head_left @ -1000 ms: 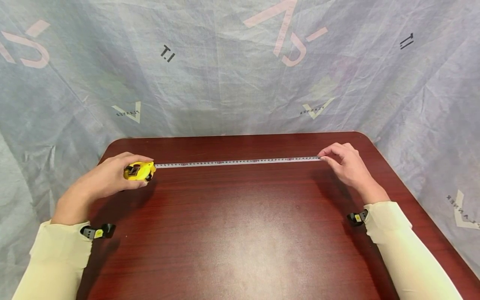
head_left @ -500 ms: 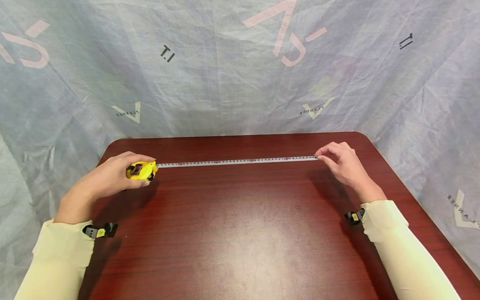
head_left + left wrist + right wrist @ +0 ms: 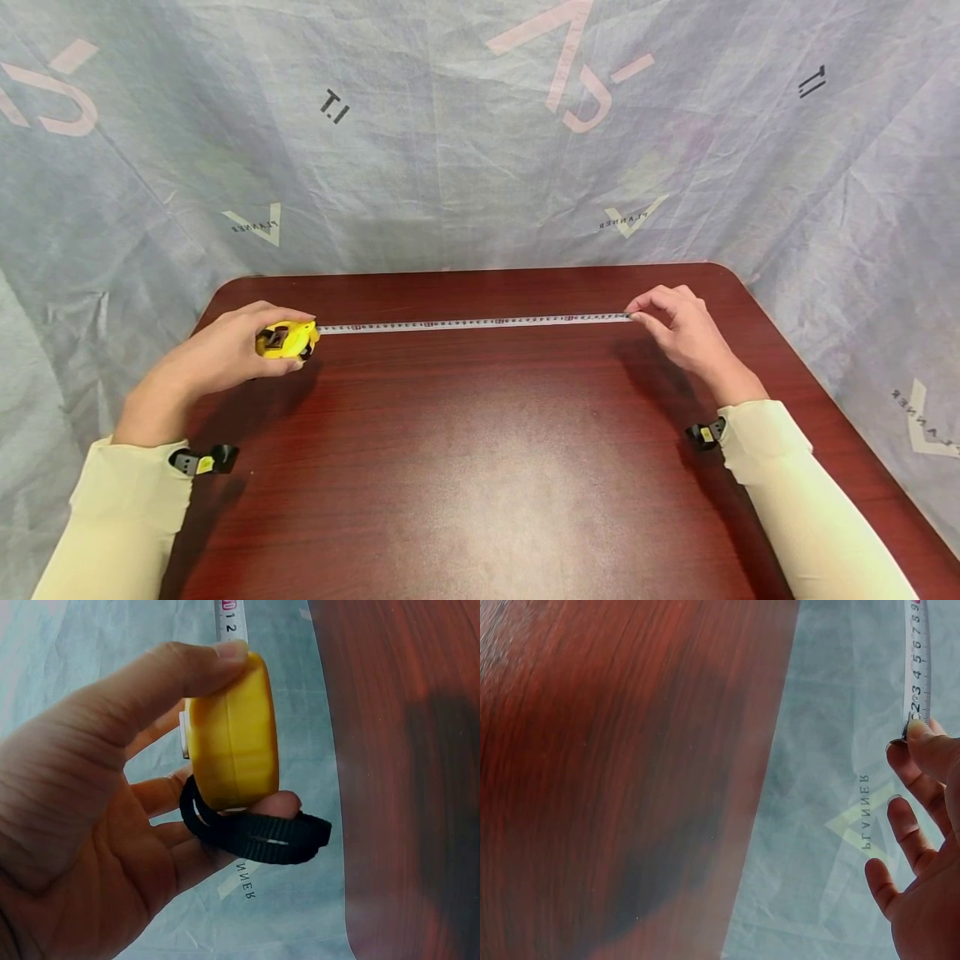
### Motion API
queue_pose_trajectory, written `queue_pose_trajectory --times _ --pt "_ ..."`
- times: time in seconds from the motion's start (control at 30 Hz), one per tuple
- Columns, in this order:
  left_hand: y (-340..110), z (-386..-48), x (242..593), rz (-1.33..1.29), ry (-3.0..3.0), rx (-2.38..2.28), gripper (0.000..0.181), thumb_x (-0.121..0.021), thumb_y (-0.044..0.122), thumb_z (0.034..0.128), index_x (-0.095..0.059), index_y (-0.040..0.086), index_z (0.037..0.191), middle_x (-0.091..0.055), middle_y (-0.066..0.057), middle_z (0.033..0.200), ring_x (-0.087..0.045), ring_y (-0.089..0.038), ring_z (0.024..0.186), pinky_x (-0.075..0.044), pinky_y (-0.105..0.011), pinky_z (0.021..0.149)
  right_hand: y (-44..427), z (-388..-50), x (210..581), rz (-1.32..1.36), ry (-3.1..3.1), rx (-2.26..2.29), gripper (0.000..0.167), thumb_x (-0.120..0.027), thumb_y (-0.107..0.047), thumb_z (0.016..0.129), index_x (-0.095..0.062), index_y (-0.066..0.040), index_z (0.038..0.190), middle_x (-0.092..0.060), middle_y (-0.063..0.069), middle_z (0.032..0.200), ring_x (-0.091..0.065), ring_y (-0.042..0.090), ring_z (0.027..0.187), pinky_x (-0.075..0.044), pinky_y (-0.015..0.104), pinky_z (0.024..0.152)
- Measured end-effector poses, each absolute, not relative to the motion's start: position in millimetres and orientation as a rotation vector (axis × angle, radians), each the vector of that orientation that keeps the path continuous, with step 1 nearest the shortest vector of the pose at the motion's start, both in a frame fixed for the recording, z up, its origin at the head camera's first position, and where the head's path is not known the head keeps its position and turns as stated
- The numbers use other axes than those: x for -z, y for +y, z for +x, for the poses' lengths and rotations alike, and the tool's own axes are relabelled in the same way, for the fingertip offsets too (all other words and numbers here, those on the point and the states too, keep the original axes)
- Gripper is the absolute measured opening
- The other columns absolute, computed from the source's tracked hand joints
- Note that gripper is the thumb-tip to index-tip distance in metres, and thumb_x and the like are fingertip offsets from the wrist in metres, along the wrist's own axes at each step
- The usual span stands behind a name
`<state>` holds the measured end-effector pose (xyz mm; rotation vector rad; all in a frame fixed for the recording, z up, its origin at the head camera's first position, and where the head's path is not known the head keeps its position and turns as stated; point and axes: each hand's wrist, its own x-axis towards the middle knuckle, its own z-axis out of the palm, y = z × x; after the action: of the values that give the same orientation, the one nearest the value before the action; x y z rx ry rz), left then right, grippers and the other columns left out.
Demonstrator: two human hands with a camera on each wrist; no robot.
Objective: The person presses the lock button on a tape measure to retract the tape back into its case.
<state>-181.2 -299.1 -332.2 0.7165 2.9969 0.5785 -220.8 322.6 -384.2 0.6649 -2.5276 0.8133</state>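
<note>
My left hand [image 3: 217, 350] grips a yellow tape measure [image 3: 291, 339] by its case, above the left side of the table. In the left wrist view, thumb and fingers hold the case [image 3: 236, 742] edge-on, and a black wrist strap [image 3: 270, 838] loops beneath it. The white blade [image 3: 457, 323] runs out straight across the far part of the table, numbers facing me. At its far end my right hand [image 3: 686, 333] pinches the blade's tip. The right wrist view shows thumb and forefinger on the blade's end [image 3: 916, 667], the other fingers spread loosely.
A dark red wooden table [image 3: 465, 433] with rounded far corners lies below. Grey printed fabric [image 3: 450, 167] hangs behind and at both sides, close to the table's edges. A small camera is strapped to each wrist.
Both hands have drawn slightly towards each other: the left a little to the right, the right a little to the left. The stretch of blade between them is somewhat shorter.
</note>
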Motion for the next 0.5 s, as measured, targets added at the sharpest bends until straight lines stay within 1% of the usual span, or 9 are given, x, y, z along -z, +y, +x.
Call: queue_pose_trajectory --times 0.23,0.37,0.5 --pt "-298.1 -180.0 332.6 0.708 2.996 -0.590 0.062 -0.087 0.023 0.0848 -0.063 0.020 0.141 -0.060 -0.009 0.128 -0.056 -0.022 0.102 -0.047 -0.042 0.084 320.2 -221.0 386.2 0.673 -2.533 -0.825 0.016 -0.079 0.002 0.088 -0.074 -0.009 0.099 -0.071 0.005 0.097 -0.051 0.029 0.096 -0.030 0.058 0.087" --pt "-296.9 -179.8 332.6 0.704 2.989 -0.597 0.062 -0.087 0.024 0.0852 -0.063 0.019 0.142 -0.060 -0.010 0.128 -0.057 -0.023 0.103 -0.047 -0.044 0.084 319.1 -220.5 386.4 0.678 -2.537 -0.828 0.017 -0.079 0.002 0.088 -0.074 -0.010 0.099 -0.071 0.005 0.097 -0.051 0.030 0.096 -0.030 0.058 0.088" --pt "-296.0 -179.5 332.5 0.699 2.987 -0.584 0.062 -0.086 0.023 0.0855 -0.062 0.019 0.142 -0.059 -0.009 0.129 -0.057 -0.023 0.103 -0.047 -0.044 0.084 318.7 -220.0 386.4 0.679 -2.542 -0.822 0.016 -0.079 0.000 0.089 -0.074 -0.011 0.099 -0.071 0.004 0.097 -0.051 0.028 0.095 -0.030 0.056 0.086"
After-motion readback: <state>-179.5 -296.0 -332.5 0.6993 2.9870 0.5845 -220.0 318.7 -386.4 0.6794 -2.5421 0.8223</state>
